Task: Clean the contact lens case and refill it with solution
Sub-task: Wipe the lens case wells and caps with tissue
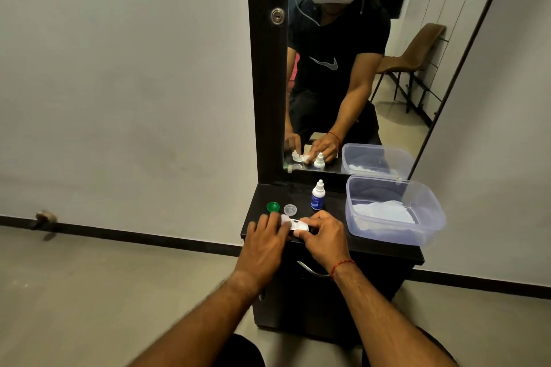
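Both hands hold the white case [295, 225] at the counter's [384, 249] front edge: left hand [267, 237] pinches one end, right hand [323, 235] the other. A slip could drop it to the floor, or knock the green cap [272, 207] and clear cap [290, 209] off. Behind, the bottle [317, 196] has a blue label I can't read; beside it sits a tub [393, 213].

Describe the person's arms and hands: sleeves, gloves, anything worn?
Both forearms are bare: no sleeves reach them in the head view, and no gloves. The left hand shows no rings, watch or band. The right hand has a thin red thread bracelet tied around its wrist. The mirror reflection shows a black short-sleeved T-shirt.
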